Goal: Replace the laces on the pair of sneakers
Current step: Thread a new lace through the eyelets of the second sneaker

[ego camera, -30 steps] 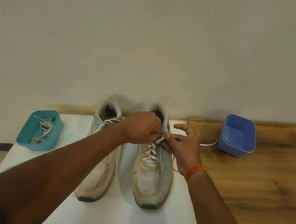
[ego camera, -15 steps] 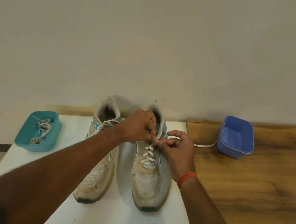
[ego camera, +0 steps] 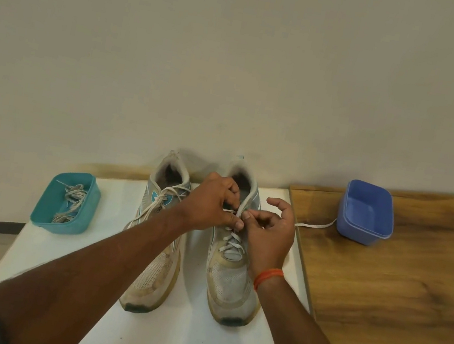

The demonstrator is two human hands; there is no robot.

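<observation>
Two worn white-and-grey sneakers stand side by side, toes toward me. The left sneaker [ego camera: 157, 256] is laced, its lace ends hanging loose at the top. The right sneaker [ego camera: 228, 285] has a white lace [ego camera: 231, 241] crossed through its lower eyelets. My left hand [ego camera: 211, 205] reaches across and pinches this lace at the upper eyelets. My right hand [ego camera: 266, 234] pinches the lace right beside it, with the index finger raised. One loose lace end [ego camera: 315, 225] trails right toward the blue tub.
A teal tub [ego camera: 44, 211] at the left holds grey used laces [ego camera: 70, 203]. A blue tub [ego camera: 367, 215] stands empty on the wooden board [ego camera: 398, 282] at the right. The shoes rest on a white tabletop [ego camera: 181, 337] against a plain wall.
Both hands have shifted slightly up the right sneaker's tongue and closer together on the lace. My right index finger has lifted. The view moved a little.
</observation>
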